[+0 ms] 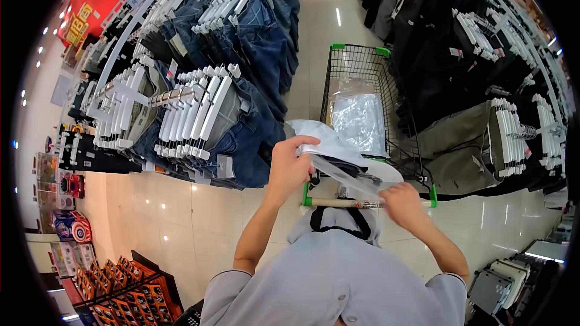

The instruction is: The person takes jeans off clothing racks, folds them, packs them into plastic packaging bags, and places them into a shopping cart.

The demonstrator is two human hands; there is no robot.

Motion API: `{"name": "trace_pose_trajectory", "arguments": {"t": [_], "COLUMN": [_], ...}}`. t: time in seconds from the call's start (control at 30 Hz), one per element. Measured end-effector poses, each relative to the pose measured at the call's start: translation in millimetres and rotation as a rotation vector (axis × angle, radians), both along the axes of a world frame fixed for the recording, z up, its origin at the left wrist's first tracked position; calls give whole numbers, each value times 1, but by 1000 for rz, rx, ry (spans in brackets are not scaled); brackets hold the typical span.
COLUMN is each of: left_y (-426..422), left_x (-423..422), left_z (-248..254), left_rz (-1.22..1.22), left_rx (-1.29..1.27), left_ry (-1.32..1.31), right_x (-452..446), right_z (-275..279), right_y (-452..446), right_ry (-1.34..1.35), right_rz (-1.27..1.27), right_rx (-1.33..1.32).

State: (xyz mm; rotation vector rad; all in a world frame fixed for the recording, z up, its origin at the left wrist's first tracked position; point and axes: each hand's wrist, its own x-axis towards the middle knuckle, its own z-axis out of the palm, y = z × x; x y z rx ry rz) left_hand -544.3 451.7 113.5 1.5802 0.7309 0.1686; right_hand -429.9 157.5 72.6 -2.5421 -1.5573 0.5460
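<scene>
Pinching clear plastic [347,178], left hand [289,162] and right hand [403,204] seemingly spread it taut near the handle edge of the cart [397,111].

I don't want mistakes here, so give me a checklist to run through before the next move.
1. Left hand gripping the clear plastic: ok.
2. Right hand gripping the plastic's other end: ok.
3. Hands free to push the cart: not ok, both are on the plastic.
4. Right hand off the handle: cannot tell, they overlap in this view.
5. Package inside the cart: ok.
6. Floor ahead of the cart unobstructed: ok, as far as shown.
</scene>
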Motion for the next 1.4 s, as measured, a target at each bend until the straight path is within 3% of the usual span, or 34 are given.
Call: {"name": "trace_pose_trajectory", "arguments": {"t": [0.07,0.13,0.37,0.47,0.5,0.67,0.73,0.8,0.87,0.97,1.07,1.2,1.4], "left_y": [5,19,45,46,48,51,56,56,52,35,32,41,36], "left_x": [13,25,38,39,42,47,42,45,49,50,39,22,1], "left_z": [1,-7,-12,-15,-16,-4,4,-5,-12,2,1,7,17], "left_rz": [-57,-146,-359,-372,-347,-244,-199,-173,-147,-161,-127,-73,-44], "left_rx": [4,-41,-146,-159,-26,-72,67,217,368,202,-24,187,103], "left_ry": [-8,-231,-419,-513,-424,-540,-368,-474,-577,-834,-763,-619,-668], "right_x": [11,21,62,71,74,87,88,91,92,93,91,91,104], "right_z": [3,45,94,97,101,131,141,147,148,149,145,134,89], "right_y": [-6,-11,-20,-22,-20,-10,-12,-16,-21,-24,-24,-20,-13], "right_ry": [-142,-227,-284,-210,-218,-279,-283,-265,-247,-276,-300,-203,57], "right_rz": [5,-61,49,-35,-74,-149,-203,-211,-221,-222,-168,-171,-209], "right_rx": [-119,386,480,520,550,679,721,739,757,756,814,858,913]}}
